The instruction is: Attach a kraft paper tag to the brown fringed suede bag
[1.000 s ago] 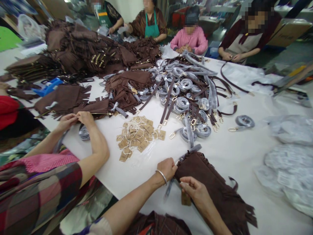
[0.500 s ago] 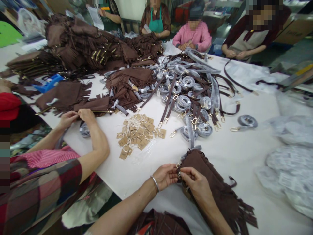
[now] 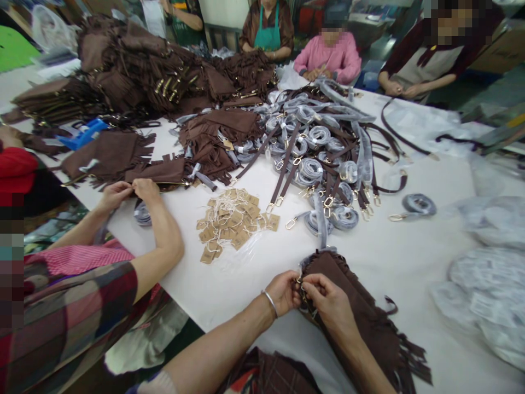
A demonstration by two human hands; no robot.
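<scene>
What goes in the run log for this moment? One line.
left hand: pinching bag corner | right hand: same | fringed brown bag: on white table

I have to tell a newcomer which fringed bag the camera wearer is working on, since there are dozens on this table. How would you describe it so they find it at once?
Start at the white table and look to its near edge, below the heap of paper tags. A brown fringed bag lies there alone, away from the far piles. Only this bag has the left hand and right hand pinching its upper corner.
</scene>
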